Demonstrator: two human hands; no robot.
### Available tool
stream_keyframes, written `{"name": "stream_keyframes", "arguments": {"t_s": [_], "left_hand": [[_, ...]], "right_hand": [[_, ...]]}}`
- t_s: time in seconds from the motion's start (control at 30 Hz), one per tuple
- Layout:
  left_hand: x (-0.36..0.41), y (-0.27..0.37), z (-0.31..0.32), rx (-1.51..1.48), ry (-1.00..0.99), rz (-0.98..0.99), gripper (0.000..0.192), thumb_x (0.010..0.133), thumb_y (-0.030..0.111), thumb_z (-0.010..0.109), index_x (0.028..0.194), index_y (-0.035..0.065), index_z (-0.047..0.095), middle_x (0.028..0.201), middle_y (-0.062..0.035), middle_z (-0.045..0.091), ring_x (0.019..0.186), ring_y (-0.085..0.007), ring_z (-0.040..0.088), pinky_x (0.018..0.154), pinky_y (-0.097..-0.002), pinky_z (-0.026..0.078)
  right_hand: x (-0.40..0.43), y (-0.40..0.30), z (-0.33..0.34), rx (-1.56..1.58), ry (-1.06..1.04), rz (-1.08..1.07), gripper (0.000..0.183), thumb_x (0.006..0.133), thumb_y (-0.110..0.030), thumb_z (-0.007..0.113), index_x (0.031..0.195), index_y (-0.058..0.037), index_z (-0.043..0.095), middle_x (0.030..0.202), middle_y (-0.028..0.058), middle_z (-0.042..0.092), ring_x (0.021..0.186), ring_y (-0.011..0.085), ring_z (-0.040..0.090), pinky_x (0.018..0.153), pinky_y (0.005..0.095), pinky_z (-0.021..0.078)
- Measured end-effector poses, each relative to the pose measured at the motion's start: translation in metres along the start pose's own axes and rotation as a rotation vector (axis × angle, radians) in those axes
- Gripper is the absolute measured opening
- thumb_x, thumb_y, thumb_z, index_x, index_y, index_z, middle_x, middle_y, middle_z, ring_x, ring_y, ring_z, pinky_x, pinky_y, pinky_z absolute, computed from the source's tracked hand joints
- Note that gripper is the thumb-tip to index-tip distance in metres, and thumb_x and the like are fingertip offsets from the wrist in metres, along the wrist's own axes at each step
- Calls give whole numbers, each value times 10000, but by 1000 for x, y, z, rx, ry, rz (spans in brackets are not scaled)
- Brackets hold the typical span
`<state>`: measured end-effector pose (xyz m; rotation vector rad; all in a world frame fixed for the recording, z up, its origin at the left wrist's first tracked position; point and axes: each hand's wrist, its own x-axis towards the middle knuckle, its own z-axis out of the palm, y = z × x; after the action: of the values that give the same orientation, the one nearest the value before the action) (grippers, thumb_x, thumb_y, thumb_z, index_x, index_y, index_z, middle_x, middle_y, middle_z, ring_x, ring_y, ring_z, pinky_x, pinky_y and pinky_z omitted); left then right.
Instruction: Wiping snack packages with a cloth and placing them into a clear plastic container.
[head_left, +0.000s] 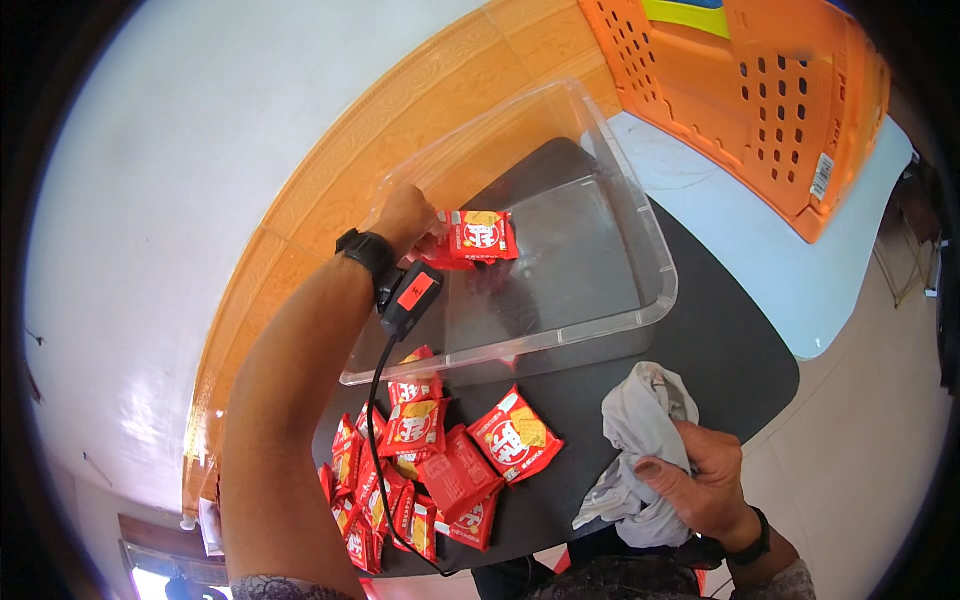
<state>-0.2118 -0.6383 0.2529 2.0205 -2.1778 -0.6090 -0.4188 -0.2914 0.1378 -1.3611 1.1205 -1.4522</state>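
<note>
A clear plastic bin stands on a dark tabletop. My left hand reaches into the bin at its left side, with the fingers against red cracker packets; whether they grip one is hard to tell. In my right hand is a crumpled pale cloth, held at the table's near right. A pile of red cracker packets lies on the table in front of the bin, some overlapping, with one packet at its right edge.
An orange perforated plastic basket rests on a light blue surface at the upper right. Wooden-look tiles line the wall behind the table. A black cable hangs from a device at my left wrist, across the packet pile.
</note>
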Motion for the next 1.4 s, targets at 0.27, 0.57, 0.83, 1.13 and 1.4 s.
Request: {"name": "stream_keyframes", "arguments": {"t_s": [0.27, 0.57, 0.83, 1.13, 1.4], "left_hand": [[-4, 12, -27, 217, 64, 71, 107, 730, 9, 652, 779, -80, 618, 609, -165, 635, 500, -272, 653, 398, -325, 506], [-16, 14, 7, 1011, -37, 825, 747, 556, 246, 786, 1231, 95, 506, 1136, -134, 583, 1102, -301, 518, 926, -384, 403], [7, 18, 31, 1058, -270, 639, 962, 486, 300, 825, 1330, 158, 385, 1183, -109, 545, 1140, -299, 484, 931, -417, 349], [14, 12, 27, 1269, -187, 658, 990, 432, 247, 851, 1308, 153, 399, 1130, -82, 561, 1090, -290, 508, 897, -412, 364], [14, 4, 27, 1258, -201, 676, 1026, 411, 218, 842, 1308, 161, 345, 1117, -77, 551, 1027, -286, 530, 862, -385, 375]], "right_hand": [[0, 4, 1, -39, 19, -40, 380, 830, -237, 684, 1034, 72, 601, 877, 216, 670, 746, 258, 687, 655, 328, 554], [-1, 2, -1, -154, 1, -61, 393, 820, -234, 693, 1024, 88, 595, 840, 225, 664, 723, 267, 686, 629, 328, 554], [0, 2, 4, -245, 1, -114, 444, 792, -219, 722, 1040, 120, 578, 851, 251, 659, 733, 285, 692, 638, 328, 561], [2, 1, 2, -237, -10, -161, 482, 783, -220, 729, 1072, 129, 565, 866, 255, 658, 734, 295, 691, 644, 347, 567], [3, 4, 2, -293, -4, -206, 472, 747, -214, 759, 1030, 118, 578, 796, 232, 656, 656, 273, 684, 582, 327, 555]]}}
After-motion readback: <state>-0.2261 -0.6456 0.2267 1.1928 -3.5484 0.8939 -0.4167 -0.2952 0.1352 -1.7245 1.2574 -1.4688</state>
